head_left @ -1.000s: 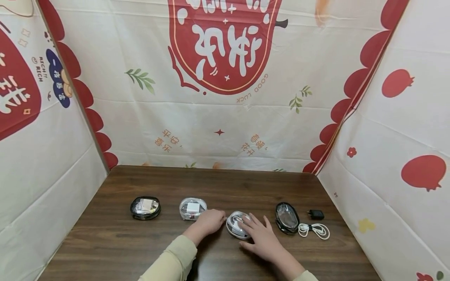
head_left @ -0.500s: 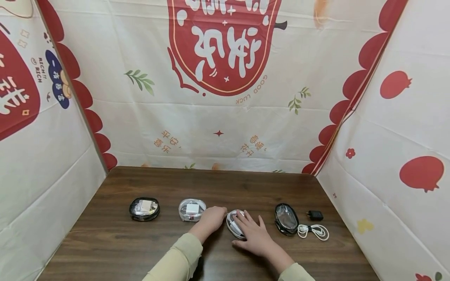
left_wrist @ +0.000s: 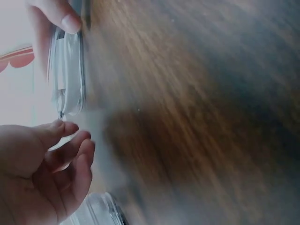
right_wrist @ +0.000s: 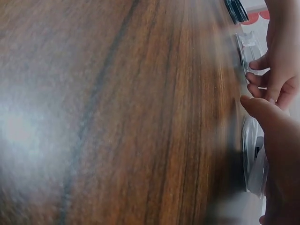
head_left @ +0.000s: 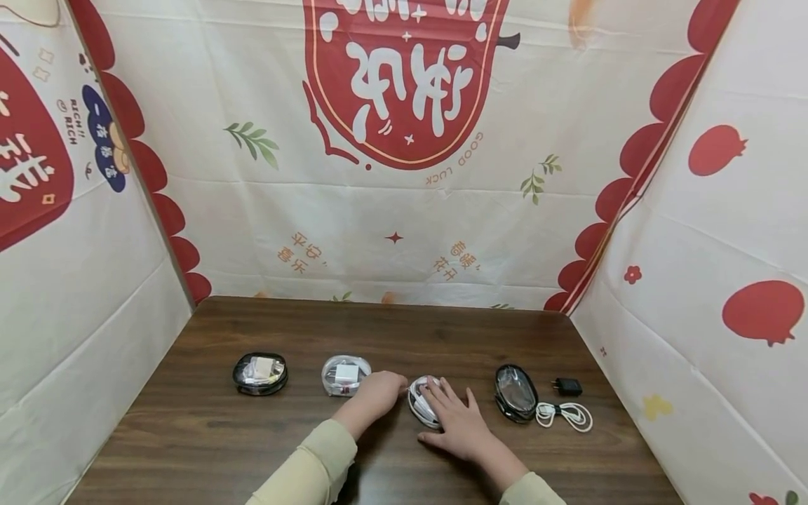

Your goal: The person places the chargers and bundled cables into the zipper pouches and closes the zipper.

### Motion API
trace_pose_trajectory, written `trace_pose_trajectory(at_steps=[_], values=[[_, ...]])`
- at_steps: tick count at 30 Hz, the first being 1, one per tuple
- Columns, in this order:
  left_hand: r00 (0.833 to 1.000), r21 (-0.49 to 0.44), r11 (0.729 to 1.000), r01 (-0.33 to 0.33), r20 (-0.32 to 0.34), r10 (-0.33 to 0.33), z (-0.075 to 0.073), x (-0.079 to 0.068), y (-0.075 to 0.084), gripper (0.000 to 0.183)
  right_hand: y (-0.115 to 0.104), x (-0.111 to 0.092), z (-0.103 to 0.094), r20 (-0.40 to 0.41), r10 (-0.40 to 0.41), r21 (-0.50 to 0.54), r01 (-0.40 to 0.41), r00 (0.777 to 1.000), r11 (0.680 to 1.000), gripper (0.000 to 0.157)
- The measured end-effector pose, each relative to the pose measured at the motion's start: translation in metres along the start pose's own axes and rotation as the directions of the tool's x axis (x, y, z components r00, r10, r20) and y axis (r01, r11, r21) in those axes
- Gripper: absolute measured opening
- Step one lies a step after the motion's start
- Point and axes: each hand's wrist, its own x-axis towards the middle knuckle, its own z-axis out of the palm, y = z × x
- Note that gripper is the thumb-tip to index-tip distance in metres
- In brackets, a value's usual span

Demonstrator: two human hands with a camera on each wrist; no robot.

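Note:
A clear oval zip pouch (head_left: 419, 407) with white contents sits mid-table between both hands. My left hand (head_left: 374, 397) is at its left end; in the left wrist view, thumb and forefinger pinch the small zipper pull (left_wrist: 61, 115) at the pouch's end. My right hand (head_left: 463, 426) lies over the pouch with nearly straight fingers, pressing on its top and covering its right part. The left wrist view has the right thumb (left_wrist: 70, 23) against the pouch's side. Beyond the left wrist stands a second clear pouch (head_left: 346, 375) holding a white charger.
At the far left is a black-rimmed clear pouch (head_left: 260, 374) with a light-coloured item inside. To the right lie a black-rimmed pouch (head_left: 515, 393), a black charger plug (head_left: 567, 386) and a coiled white cable (head_left: 564, 416). Printed cloth walls (head_left: 391, 210) enclose the brown table (head_left: 208, 449).
My right hand has slid left, its fingers now covering more of the middle pouch. The left hand stays at the pouch's left end with only a slight shift.

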Motion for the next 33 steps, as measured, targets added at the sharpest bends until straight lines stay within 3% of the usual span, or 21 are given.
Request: trace_pose_trajectory(at_steps=[6,13,26,29,33], values=[[0.996,-0.111,0.993,-0.037,0.082,0.047,-0.007,-0.009,-0.001,0.021,-0.005,0.0,-0.007,0.022,-0.002,0.026,0.002,1.0,1.0,0.085],[0.99,-0.173,0.983,-0.058,0.117,0.079,-0.009,-0.014,0.001,0.021,-0.009,0.0,-0.008,0.046,0.024,0.019,-0.025,0.999,1.0,0.087],[0.968,-0.354,0.935,0.005,0.236,0.084,-0.008,-0.021,0.011,0.022,-0.01,0.002,-0.01,0.067,0.038,0.024,-0.04,0.997,0.999,0.087],[0.969,-0.347,0.938,0.003,0.231,0.083,-0.008,-0.023,0.015,0.022,-0.009,0.001,-0.01,0.082,0.05,0.033,-0.052,0.995,0.998,0.088],[0.982,-0.253,0.967,0.0,0.181,0.048,-0.002,-0.021,0.015,0.023,-0.008,0.002,-0.011,0.113,0.059,0.057,-0.066,0.992,0.996,0.088]])
